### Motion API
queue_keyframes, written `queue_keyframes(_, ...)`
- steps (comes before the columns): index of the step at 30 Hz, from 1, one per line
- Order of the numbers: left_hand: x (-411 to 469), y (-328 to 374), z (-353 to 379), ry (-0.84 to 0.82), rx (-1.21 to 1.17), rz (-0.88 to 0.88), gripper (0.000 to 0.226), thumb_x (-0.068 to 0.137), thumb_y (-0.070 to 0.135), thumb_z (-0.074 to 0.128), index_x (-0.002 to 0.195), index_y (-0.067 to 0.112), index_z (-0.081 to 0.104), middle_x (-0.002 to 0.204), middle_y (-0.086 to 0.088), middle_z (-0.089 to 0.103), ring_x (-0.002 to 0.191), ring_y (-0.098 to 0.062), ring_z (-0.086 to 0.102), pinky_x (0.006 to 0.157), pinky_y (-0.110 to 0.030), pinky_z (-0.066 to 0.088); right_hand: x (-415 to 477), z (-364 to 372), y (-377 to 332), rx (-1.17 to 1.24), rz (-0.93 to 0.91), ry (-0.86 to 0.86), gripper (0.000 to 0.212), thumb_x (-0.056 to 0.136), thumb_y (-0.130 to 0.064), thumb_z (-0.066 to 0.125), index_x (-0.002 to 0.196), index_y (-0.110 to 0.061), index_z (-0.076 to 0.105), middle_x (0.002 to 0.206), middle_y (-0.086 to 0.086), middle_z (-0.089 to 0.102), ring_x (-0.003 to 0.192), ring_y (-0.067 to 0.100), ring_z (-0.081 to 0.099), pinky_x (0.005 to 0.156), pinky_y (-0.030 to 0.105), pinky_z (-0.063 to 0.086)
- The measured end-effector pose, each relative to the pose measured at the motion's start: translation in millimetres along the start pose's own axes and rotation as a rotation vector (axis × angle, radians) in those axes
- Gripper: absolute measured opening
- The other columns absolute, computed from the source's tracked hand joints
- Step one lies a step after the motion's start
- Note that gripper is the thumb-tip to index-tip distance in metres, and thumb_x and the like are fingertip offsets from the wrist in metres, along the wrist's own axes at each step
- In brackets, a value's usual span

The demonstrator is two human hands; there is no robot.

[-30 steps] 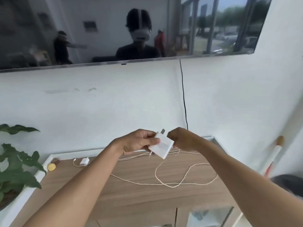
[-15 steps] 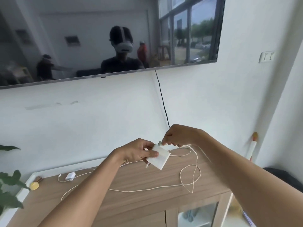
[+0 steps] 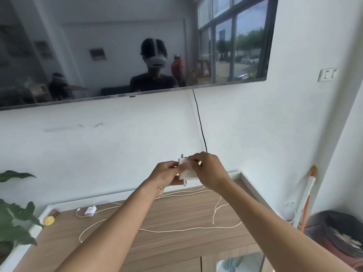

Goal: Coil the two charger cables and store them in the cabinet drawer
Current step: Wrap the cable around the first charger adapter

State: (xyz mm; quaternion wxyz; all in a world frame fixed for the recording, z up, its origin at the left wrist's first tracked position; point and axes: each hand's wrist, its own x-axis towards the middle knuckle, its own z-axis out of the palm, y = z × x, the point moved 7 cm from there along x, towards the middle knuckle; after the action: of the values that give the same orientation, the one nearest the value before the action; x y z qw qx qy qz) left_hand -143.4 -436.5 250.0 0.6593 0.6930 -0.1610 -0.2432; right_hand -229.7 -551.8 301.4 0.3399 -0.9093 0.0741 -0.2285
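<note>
A white charger brick (image 3: 187,171) is held in the air above the wooden cabinet top (image 3: 176,246). My left hand (image 3: 167,178) grips its left side. My right hand (image 3: 208,170) pinches its upper right part and covers much of it. Its long cream cable (image 3: 186,230) trails from under my hands across the cabinet top in loose curves. A second, smaller white charger (image 3: 90,211) with a short cable lies at the back left of the cabinet top. No drawer is visible.
A wall-mounted screen (image 3: 117,46) hangs above, with a black cord (image 3: 200,122) running down the wall. A plant (image 3: 13,218) stands at the left, near a small yellow object (image 3: 48,220). A dark bin (image 3: 337,236) and a white-orange pole (image 3: 307,195) stand at the right. Glass cabinet doors (image 3: 239,264) show below.
Both hands lifted the charger brick higher and closer to the wall. My right hand moved from the plug end onto the brick's upper side. The cable shifted on the cabinet top.
</note>
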Motion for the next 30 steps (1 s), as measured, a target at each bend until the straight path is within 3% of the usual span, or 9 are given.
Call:
queue_keyframes(3,-4,-3,0,0.028,-0.122,-0.043,0.030,0.089,0.021,0.069,0.107,-0.001,0.067,0.099,-0.017,0.071,0.072,-0.025,0.072,0.064,-0.028,0.060,-7,9,-4,0.048,-0.040,0.009,0.024,0.095,-0.013,0.048,0.098,-0.016,0.071,0.090,0.002,0.066,0.068,0.013,0.055,0.061,0.020,0.043)
queue_keyframes(7,-7,-5,2,-0.012,-0.240,-0.065,0.039,0.089,0.028,0.068,0.112,-0.002,0.067,0.106,-0.018,0.071,0.076,-0.027,0.072,0.074,-0.031,0.062,-15,12,1,0.195,-0.024,0.060,0.023,0.096,-0.013,0.051,0.106,-0.017,0.072,0.080,-0.004,0.061,0.053,0.001,0.047,0.051,0.012,0.036)
queue_keyframes(11,-8,2,0,0.025,-0.233,-0.054,0.038,0.087,0.022,0.070,0.112,-0.006,0.066,0.105,-0.020,0.070,0.072,-0.028,0.073,0.068,-0.033,0.062,-20,14,6,0.165,-0.055,0.107,0.023,0.095,-0.014,0.055,0.111,-0.017,0.071,0.087,-0.001,0.062,0.060,0.000,0.049,0.058,0.009,0.037)
queue_keyframes(15,-6,8,-4,0.072,-0.221,-0.046,0.038,0.087,0.018,0.071,0.112,-0.009,0.064,0.103,-0.021,0.067,0.070,-0.030,0.071,0.068,-0.037,0.063,-32,18,9,0.226,-0.084,0.137,0.020,0.093,-0.013,0.061,0.109,-0.017,0.072,0.084,-0.012,0.057,0.065,-0.006,0.054,0.060,0.005,0.037)
queue_keyframes(18,-7,10,-1,0.091,-0.213,-0.022,0.034,0.089,0.016,0.069,0.110,-0.009,0.065,0.099,-0.021,0.067,0.065,-0.029,0.070,0.063,-0.035,0.062,-37,18,12,0.286,-0.078,0.191,0.014,0.091,-0.015,0.064,0.100,-0.018,0.074,0.084,-0.013,0.062,0.062,0.002,0.055,0.058,0.007,0.038)
queue_keyframes(22,-7,14,0,0.120,-0.227,0.013,0.023,0.091,0.016,0.066,0.103,-0.004,0.067,0.095,-0.017,0.068,0.063,-0.027,0.069,0.062,-0.034,0.062,-42,22,28,0.420,0.053,0.185,0.007,0.090,-0.020,0.066,0.087,-0.019,0.072,0.067,-0.015,0.065,0.058,0.007,0.056,0.054,0.010,0.039)
queue_keyframes(30,-17,19,12,-0.118,-0.123,0.055,0.027,0.095,0.021,0.059,0.110,0.001,0.067,0.092,-0.009,0.072,0.072,-0.020,0.071,0.070,-0.031,0.061,-39,27,40,0.726,0.157,0.026,0.009,0.084,-0.006,0.070,0.080,-0.014,0.072,0.062,-0.015,0.068,0.054,0.000,0.056,0.054,0.010,0.044)
